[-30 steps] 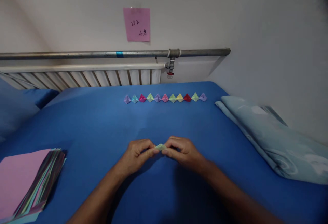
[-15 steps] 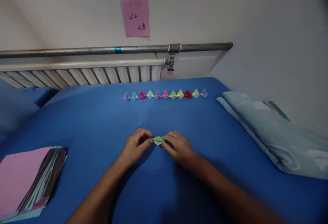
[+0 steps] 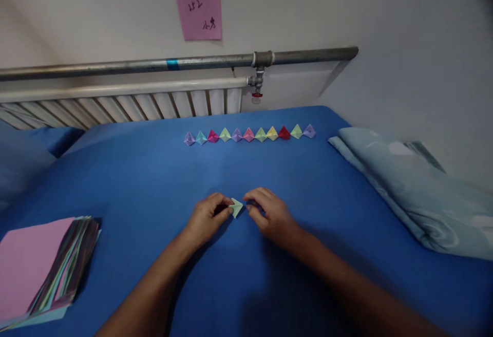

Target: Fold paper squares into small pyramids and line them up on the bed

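A small piece of light green folded paper (image 3: 236, 207) is pinched between the thumb and fingers of my left hand (image 3: 207, 218). One pointed corner of it faces right. My right hand (image 3: 271, 216) is just to the right of the paper, thumb and fingertips apart, with a small gap to the paper's tip and nothing visible in the fingers. Beyond both hands, a row of small folded paper pieces (image 3: 248, 134) in purple, blue, pink, green, yellow and red runs across the blue sheet (image 3: 154, 167).
At the left lies a stack of coloured paper sheets (image 3: 34, 262), pink on top. A folded pale green blanket (image 3: 396, 188) is on the right. Along the wall run a metal pipe (image 3: 127, 67) with a red-handled valve (image 3: 257, 94) and a white radiator (image 3: 154, 105). A pink note (image 3: 198, 8) hangs above.
My right hand has let go of the green folded paper and moved slightly away. The paper now shows a single point towards the right in my left hand. The view has tilted down a little.
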A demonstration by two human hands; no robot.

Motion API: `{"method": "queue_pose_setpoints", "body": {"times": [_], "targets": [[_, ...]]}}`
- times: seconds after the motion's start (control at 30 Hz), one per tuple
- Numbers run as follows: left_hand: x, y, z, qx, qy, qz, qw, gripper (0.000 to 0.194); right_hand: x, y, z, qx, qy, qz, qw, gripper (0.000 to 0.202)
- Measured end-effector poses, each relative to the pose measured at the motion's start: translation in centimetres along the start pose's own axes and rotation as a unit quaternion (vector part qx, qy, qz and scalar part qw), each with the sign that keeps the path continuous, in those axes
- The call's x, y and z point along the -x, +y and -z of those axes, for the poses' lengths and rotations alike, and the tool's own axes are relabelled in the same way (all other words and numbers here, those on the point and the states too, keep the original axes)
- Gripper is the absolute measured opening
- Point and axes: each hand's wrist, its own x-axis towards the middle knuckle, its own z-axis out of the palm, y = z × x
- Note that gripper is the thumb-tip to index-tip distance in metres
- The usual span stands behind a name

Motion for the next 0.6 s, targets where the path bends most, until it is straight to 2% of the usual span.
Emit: {"method": "queue_pose_setpoints", "body": {"times": [0.13,0.3,0.6], "targets": [[0.0,0.2,-0.3,-0.004,0.001,-0.011,1.000,0.010,0.0,0.0,-0.3,-0.002,-0.028,0.044,0.999,0.010],[0.0,-0.1,-0.6,-0.034,-0.001,-0.040,0.999,0.008,0.1,0.3,-0.5,0.002,-0.022,0.024,0.999,0.006],[-0.1,-0.1,-1.1,-0.068,0.009,-0.085,0.994,0.007,0.1,0.4,-0.2,-0.012,-0.046,-0.001,0.999,0.011]]}}
